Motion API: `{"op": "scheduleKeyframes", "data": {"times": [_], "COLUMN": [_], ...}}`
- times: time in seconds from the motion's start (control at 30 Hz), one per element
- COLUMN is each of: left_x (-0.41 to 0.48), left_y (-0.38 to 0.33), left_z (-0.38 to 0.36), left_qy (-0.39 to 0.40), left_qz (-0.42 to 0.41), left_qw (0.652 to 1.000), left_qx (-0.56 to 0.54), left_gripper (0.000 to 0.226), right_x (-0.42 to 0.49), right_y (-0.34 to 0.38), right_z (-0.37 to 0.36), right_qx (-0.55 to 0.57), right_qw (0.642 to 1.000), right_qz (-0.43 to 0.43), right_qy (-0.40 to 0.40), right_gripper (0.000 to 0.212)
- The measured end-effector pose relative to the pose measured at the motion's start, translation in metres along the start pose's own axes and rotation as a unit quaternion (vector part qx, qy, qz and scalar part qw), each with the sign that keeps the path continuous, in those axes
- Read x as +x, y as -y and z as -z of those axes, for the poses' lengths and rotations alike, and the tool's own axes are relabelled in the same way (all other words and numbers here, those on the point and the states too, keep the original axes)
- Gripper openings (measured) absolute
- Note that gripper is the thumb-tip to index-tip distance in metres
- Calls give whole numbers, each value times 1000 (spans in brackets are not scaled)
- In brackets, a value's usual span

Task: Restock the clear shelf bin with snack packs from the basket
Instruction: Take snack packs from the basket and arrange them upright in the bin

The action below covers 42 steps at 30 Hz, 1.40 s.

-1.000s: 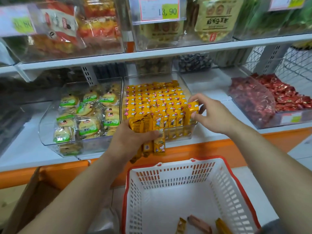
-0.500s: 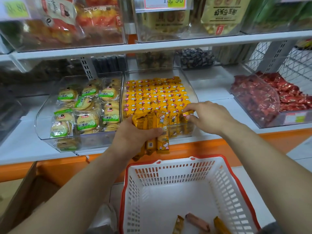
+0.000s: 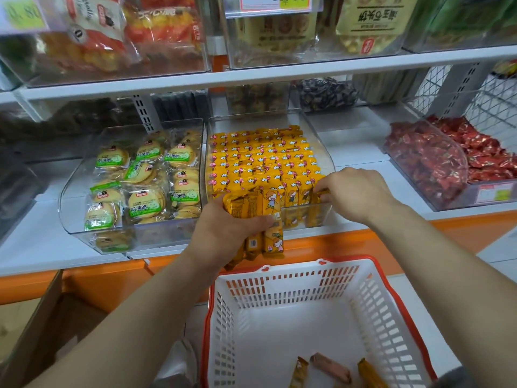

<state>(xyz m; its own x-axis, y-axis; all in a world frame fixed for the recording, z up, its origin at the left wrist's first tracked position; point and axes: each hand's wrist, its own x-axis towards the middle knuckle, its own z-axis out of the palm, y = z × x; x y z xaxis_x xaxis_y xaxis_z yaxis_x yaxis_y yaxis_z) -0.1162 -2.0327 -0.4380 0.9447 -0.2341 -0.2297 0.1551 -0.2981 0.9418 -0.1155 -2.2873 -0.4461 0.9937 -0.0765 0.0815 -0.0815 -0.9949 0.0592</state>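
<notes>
On the shop shelf (image 3: 363,166), the clear bin (image 3: 321,152) is nearly full, so the left hand (image 3: 226,233) holds spare yellow snack packs (image 3: 263,208) ready at its front edge while the right hand (image 3: 355,194) fingers pinch one pack into the front row above the basket (image 3: 391,298).

white shelf (image 3: 355,163), three clear bins (image 3: 321,141), perhaps touching

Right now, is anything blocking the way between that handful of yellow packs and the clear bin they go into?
Nothing visible. The left hand holds the yellow packs against the clear bin's low front lip, open on top. The right hand is tucking a pack at the front right corner.
</notes>
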Motion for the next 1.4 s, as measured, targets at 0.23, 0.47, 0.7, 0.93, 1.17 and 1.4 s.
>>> {"op": "scheduleKeyframes", "data": {"times": [0.23, 0.47, 0.7, 0.93, 1.17, 1.4], "left_x": [-2, -3, 1, 9, 7, 8], "left_y": [-1, -3, -7, -3, -2, 2], "left_z": [-7, -20, -24, -11, -9, -6], "left_qy": [7, 39, 23, -13, 16, 24], "left_qz": [11, 4, 4, 33, 37, 26], "left_qw": [1000, 999, 999, 998, 997, 998], "left_qx": [0, -32, -32, -51, -58, -46], "left_gripper": [44, 36, 52, 36, 36, 28], "right_x": [-13, -40, -33, -13, -9, -7], "right_y": [7, 41, 24, -1, 17, 28], "right_z": [5, 13, 18, 13, 4, 2], "right_qx": [20, 517, 642, 463, 126, 50], "right_qw": [999, 856, 766, 866, 981, 996], "right_qz": [16, 0, -18, -60, 71, 29], "right_qy": [40, -12, 13, -179, -128, -63], "right_gripper": [31, 30, 29, 32, 38, 27]}}
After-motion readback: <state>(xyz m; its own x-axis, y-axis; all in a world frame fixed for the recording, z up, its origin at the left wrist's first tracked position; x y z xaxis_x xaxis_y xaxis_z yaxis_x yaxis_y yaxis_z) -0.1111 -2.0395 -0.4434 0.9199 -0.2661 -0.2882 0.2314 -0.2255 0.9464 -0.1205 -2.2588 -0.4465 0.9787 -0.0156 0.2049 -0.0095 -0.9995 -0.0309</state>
